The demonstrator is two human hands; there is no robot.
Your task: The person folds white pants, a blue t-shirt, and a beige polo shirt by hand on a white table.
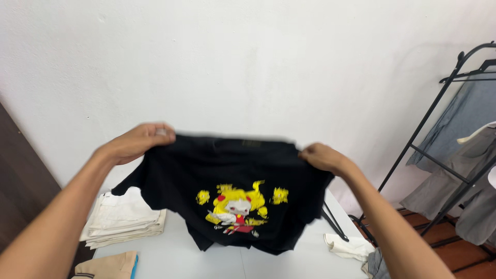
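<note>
I see my left hand (138, 140) and right hand (321, 156) gripping the shoulders of a black T-shirt (227, 175) with a yellow cartoon print, held above a white table (170, 256). Folded cream clothes (123, 218) lie left; a clothes rack (439, 150) stands right.

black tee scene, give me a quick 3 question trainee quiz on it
1. True or false: both hands grip the black tee at its shoulders.
2. What lies on the table under the left hand? A) folded cream clothes B) shoes C) a box
3. What colour is most of the tee's print?

Key:
1. True; the right hand holds the other shoulder.
2. A, the folded cream clothes.
3. Yellow.
</note>
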